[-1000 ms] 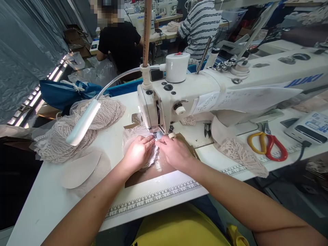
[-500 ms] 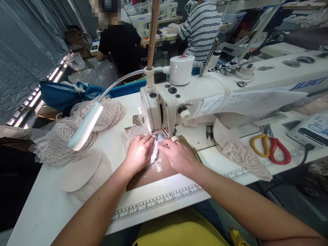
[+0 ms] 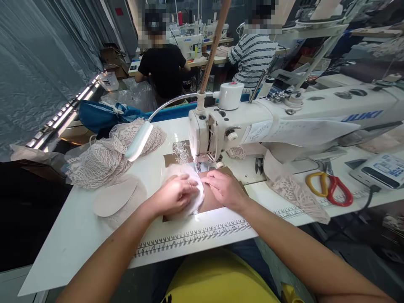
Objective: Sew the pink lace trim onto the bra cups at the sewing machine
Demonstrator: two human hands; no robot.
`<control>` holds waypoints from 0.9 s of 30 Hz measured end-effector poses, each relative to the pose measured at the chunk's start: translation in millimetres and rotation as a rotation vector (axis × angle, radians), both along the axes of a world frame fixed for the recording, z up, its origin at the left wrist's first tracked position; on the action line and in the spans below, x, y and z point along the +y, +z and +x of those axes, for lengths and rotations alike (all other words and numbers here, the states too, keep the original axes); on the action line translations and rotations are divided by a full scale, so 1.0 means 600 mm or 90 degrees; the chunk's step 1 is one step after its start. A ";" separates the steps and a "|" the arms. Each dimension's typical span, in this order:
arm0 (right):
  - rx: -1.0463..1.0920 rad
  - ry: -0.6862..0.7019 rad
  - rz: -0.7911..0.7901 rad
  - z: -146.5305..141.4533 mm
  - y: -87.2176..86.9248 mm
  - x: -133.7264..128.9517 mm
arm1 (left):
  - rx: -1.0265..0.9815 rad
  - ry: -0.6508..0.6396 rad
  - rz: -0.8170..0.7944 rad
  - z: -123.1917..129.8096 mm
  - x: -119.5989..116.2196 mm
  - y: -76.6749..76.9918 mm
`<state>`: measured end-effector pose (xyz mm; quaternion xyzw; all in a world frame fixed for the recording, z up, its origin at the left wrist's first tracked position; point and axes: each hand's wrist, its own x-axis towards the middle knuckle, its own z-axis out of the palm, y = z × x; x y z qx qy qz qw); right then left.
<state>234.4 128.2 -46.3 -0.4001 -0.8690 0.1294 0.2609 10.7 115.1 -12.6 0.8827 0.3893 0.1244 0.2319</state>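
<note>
My left hand (image 3: pixel 173 195) lies over a pale, rounded lace-covered fabric cup (image 3: pixel 198 198), its fingers curled onto the cloth. To the right, my right hand (image 3: pixel 226 190) has its fingers stretched out, the tips at or very near the cup's edge; contact is hard to tell. Both hands are in front of the needle area of a white sewing machine (image 3: pixel 200 130). Under the cup is a brown sheet (image 3: pixel 214 202) taped on the table. The underside of the cup and my left fingertips are partly hidden.
Stacked lace pieces (image 3: pixel 97 164) and a smooth beige cup (image 3: pixel 116 198) lie left, below a bendable lamp (image 3: pixel 139 141). Right are a lace strip (image 3: pixel 293 193), scissors (image 3: pixel 339 191) and small snips (image 3: pixel 259 165). A printed ruler (image 3: pixel 195 237) lines the front edge. Two people sit beyond.
The fabric has come out from under the needle area toward me and now shows as a rounded cup. My left hand has shifted from pinching beside the needle to lying over it. The view has shifted.
</note>
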 end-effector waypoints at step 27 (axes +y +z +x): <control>-0.024 0.067 0.026 0.007 -0.018 0.008 | -0.440 0.351 -0.261 -0.061 0.066 0.008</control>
